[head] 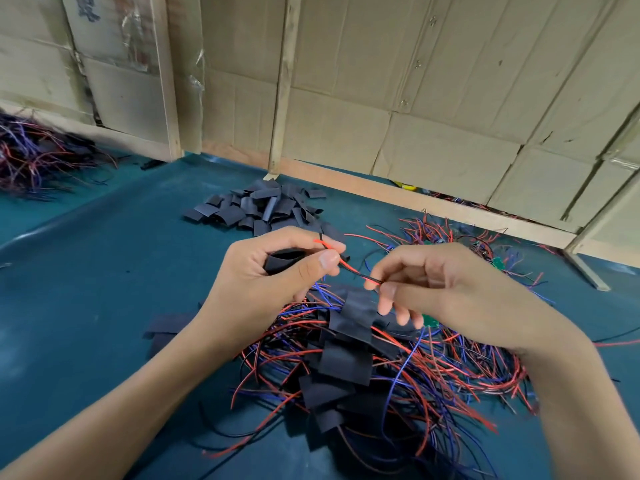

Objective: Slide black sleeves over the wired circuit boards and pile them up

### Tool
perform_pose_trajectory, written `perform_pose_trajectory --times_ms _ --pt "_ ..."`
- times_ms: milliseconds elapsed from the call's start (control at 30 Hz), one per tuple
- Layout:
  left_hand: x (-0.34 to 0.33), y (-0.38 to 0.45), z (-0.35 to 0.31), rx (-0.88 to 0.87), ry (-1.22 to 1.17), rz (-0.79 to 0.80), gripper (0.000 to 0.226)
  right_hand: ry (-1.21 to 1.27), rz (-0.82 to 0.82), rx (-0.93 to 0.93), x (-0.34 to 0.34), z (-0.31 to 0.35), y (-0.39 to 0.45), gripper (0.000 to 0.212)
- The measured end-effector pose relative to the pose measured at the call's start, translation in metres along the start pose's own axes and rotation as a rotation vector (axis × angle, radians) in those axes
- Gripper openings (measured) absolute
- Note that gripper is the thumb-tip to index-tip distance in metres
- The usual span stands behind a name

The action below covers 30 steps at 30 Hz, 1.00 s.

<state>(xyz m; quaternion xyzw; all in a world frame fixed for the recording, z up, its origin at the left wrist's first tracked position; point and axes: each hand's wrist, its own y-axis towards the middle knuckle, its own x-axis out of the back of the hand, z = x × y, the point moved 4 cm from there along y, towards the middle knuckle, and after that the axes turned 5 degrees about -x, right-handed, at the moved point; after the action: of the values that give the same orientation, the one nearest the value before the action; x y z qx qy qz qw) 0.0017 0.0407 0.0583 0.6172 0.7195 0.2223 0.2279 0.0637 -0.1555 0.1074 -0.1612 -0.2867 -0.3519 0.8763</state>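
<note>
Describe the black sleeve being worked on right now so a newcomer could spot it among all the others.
Start at the teal table, then find the two hands held above the near tangle of sleeved boards and wires. The sleeve sits curled inside the left hand, with a red and black wire pair running from it to the right hand. It alone is off the table; the spare sleeves lie heaped behind.

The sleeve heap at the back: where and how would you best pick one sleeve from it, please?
Probably the sleeve heap's near edge, coming from the front with the left hand. Sleeves there lie fanned out and curled open, so a raised edge is easy to pinch; those in the middle overlap.
</note>
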Motion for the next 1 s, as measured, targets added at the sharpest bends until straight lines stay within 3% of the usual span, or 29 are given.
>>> perform_pose_trajectory --times_ms 233,333,533,633,733,867,1000 --pt "-0.003 -0.001 -0.003 -0.039 0.144 -0.029 0.008 0.067 0.005 0.020 -0.015 0.005 0.007 0.013" --pt "-0.007 -0.003 -0.007 -0.066 0.224 -0.008 0.010 0.095 -0.073 0.046 -0.005 0.006 0.005 0.014" --pt "-0.008 -0.002 -0.009 -0.039 0.134 0.009 0.010 -0.033 -0.199 0.143 -0.004 0.015 0.002 0.010" --pt "-0.006 -0.002 -0.008 0.003 0.072 -0.062 0.010 -0.025 -0.285 0.167 0.000 0.018 -0.001 0.011" --pt "0.001 -0.001 -0.002 0.037 0.153 -0.151 0.027 -0.017 -0.377 0.193 0.008 0.020 -0.007 0.008" --pt "-0.001 -0.003 0.000 -0.031 0.376 -0.100 0.043 -0.083 -0.402 0.254 0.004 0.028 -0.013 0.008" --pt "-0.005 -0.006 -0.004 -0.101 0.424 -0.067 0.049 -0.179 -0.382 0.280 -0.010 0.034 -0.010 0.011"
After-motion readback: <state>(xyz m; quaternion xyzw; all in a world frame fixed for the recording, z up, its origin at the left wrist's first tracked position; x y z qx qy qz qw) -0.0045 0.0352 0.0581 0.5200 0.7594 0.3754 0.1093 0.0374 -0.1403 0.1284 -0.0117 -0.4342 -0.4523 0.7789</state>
